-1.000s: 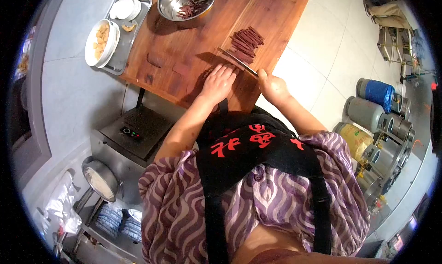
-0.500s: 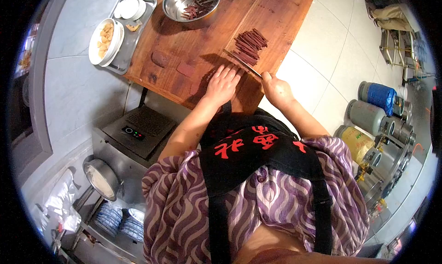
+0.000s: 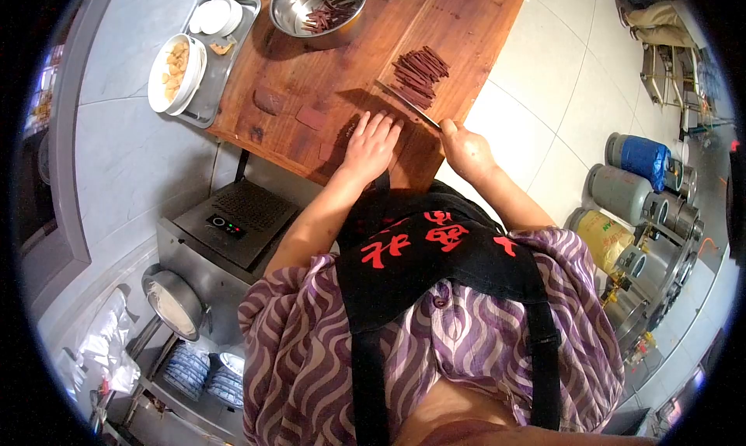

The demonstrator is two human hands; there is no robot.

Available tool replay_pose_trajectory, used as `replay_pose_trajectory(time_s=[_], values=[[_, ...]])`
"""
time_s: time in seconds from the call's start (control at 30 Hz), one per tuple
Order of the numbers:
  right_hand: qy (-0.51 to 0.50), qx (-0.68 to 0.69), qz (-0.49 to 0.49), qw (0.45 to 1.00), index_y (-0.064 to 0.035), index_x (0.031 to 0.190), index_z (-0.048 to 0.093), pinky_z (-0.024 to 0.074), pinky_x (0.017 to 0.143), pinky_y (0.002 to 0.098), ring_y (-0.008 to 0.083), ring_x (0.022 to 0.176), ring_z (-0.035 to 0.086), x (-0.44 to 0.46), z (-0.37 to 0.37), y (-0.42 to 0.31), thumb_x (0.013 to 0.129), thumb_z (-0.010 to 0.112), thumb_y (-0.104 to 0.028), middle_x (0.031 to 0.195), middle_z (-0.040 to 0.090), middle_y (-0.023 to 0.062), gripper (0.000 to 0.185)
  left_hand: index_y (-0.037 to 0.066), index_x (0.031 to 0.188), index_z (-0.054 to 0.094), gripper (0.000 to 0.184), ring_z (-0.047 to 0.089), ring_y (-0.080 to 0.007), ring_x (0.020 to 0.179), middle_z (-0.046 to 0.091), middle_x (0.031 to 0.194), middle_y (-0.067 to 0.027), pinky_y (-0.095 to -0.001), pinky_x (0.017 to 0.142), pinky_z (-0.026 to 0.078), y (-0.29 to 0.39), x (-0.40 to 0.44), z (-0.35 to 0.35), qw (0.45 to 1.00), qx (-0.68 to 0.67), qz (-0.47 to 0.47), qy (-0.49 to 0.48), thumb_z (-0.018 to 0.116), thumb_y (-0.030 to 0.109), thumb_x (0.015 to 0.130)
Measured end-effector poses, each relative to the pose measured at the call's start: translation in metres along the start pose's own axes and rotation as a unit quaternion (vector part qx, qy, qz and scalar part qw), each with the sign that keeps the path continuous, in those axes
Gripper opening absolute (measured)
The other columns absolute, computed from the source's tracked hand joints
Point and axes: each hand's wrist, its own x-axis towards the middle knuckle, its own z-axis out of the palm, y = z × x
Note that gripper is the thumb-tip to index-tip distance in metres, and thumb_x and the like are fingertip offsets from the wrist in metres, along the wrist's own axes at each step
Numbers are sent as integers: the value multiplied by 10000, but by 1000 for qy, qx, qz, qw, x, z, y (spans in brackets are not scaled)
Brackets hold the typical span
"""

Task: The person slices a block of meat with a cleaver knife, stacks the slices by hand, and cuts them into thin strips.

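My left hand (image 3: 374,143) lies flat on the wooden table (image 3: 458,30), fingers stretched and close to the blade. Any food under its palm is mostly hidden. My right hand (image 3: 468,151) is closed around the handle of a kitchen knife (image 3: 406,102), seen nearly edge-on and angled to the upper left. Just beyond the blade sits a pile of dark red strips (image 3: 420,73). Left of my left hand are a flat dark red slice (image 3: 311,118) and a darker, rounded piece (image 3: 268,100). More strips (image 3: 329,15) lie in a steel bowl (image 3: 284,17).
A metal tray (image 3: 205,116) at the table's left carries white dishes (image 3: 159,88) with yellowish chunks (image 3: 177,61). Below stand a black-topped appliance (image 3: 260,213), a pot (image 3: 190,290) and stacked plates (image 3: 185,372). Several gas cylinders (image 3: 614,189) are at right; a person's legs (image 3: 660,28) show far right.
The view has shifted slightly, moving the scene a little left and up. Both hands, the knife and the strips keep nearly the same arrangement.
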Motion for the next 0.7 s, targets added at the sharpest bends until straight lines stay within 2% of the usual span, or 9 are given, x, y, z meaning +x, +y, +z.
replay_pose_trajectory(time_s=[0.13,0.33,0.43,0.53,0.63,0.7], values=[[-9,-4,-2,1000,-23,954,454,533,549,454,376,682,662,0,1,-1,835,505,-64,814,629,233,136,36,1151,619,364,522,-296,1184,603,1143,-136,-513,1095,316,-1,-6,0,1000,-3,1,7,597,100,793],[-16,5,0,1000,-14,952,454,533,548,455,379,675,662,-1,0,-6,830,512,-62,790,628,237,143,32,1096,631,319,523,-296,1176,602,1127,-135,-510,1096,318,-4,-9,-3,1000,-16,6,-8,608,104,787],[-16,12,4,1000,-9,948,454,533,547,456,379,673,662,-1,1,-7,820,529,-66,777,628,234,159,22,1070,650,296,539,-275,1160,621,1106,-126,-489,1085,337,-2,-6,-6,1000,-9,7,14,596,126,799],[-9,17,6,1000,-10,945,454,533,548,456,380,673,661,-2,1,-8,813,546,-72,769,628,230,173,24,1070,646,293,538,-281,1153,615,1110,-127,-492,1083,337,-2,-2,-7,1000,-16,8,2,588,119,799],[3,26,0,1000,-10,943,454,531,548,457,382,668,658,-3,-2,-10,812,548,-70,764,627,227,173,26,1099,640,323,537,-284,1145,609,1129,-129,-497,1083,334,0,5,-11,998,-13,-8,-63,584,111,793],[12,28,-4,1000,-11,940,453,529,546,459,384,663,655,-3,1,-8,808,559,-78,761,625,225,182,38,1133,637,359,535,-287,1145,602,1149,-131,-508,1081,330,0,6,-6,999,-7,-6,-43,588,111,785]])
